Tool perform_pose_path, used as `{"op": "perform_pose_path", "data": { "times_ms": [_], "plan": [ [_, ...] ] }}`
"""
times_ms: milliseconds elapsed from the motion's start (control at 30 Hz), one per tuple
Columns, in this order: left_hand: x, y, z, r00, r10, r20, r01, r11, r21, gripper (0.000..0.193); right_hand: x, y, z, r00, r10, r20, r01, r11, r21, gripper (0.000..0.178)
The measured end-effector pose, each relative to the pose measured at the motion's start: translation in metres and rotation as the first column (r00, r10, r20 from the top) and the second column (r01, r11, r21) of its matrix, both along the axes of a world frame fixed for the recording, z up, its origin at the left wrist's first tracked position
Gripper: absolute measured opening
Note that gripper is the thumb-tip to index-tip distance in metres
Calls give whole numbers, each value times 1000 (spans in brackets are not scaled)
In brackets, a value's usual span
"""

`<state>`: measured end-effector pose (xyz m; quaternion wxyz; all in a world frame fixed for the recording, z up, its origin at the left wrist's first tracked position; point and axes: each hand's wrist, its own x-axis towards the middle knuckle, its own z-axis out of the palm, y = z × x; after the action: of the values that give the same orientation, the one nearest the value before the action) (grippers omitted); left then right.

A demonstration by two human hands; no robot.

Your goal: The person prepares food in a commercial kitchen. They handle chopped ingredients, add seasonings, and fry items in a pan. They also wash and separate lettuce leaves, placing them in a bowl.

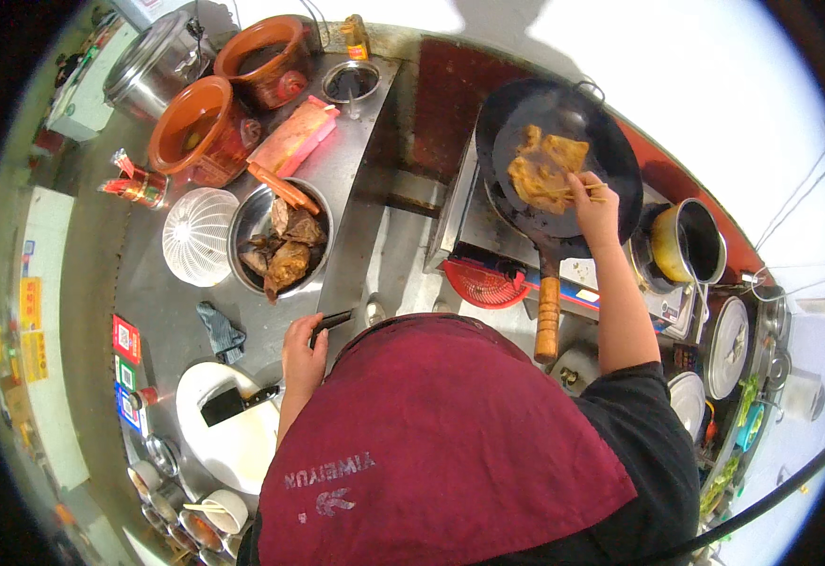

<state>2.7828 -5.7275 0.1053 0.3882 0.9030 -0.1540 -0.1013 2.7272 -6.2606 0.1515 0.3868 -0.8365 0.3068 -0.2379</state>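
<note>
In my right hand (pixel 596 209) I grip a pair of wooden chopsticks (pixel 559 191), their tips at golden-brown flat pieces of food (pixel 529 176) in a dark wok (pixel 615 146). The wok rests on the stove, its wooden handle (pixel 547 321) pointing toward me. On the left, my left hand (pixel 303 357) is closed around a slim black object (pixel 333 321) at the counter's edge; its kind is not clear. Beyond that hand stands a steel bowl (pixel 326 255) with browned meat pieces (pixel 291 263) and wooden tongs (pixel 285 189) across its rim.
A cleaver (pixel 228 406) lies on a white round board (pixel 207 455). Near the bowl are a white basket (pixel 198 236), a grey cloth (pixel 222 332) and two brown clay pots (pixel 207 127) (pixel 275 47). A yellow saucepan (pixel 669 243) stands right of the wok, a red basket (pixel 484 286) below it.
</note>
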Motion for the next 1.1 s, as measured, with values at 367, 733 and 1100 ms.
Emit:
{"op": "perform_pose_path", "data": {
  "times_ms": [367,733,1100],
  "plan": [
    [-1,4,-2,1000,17,-9,-17,1000,-24,27,-3,2,22,926,3,-377,-142,929,-341,29],
    [-1,5,-2,1000,-7,0,7,1000,16,27,-10,-46,33,955,-145,-259,72,960,-271,31],
    [-4,7,-3,999,-15,29,14,999,50,26,27,-103,-16,965,-252,-79,224,939,-261,33]
  ]
}}
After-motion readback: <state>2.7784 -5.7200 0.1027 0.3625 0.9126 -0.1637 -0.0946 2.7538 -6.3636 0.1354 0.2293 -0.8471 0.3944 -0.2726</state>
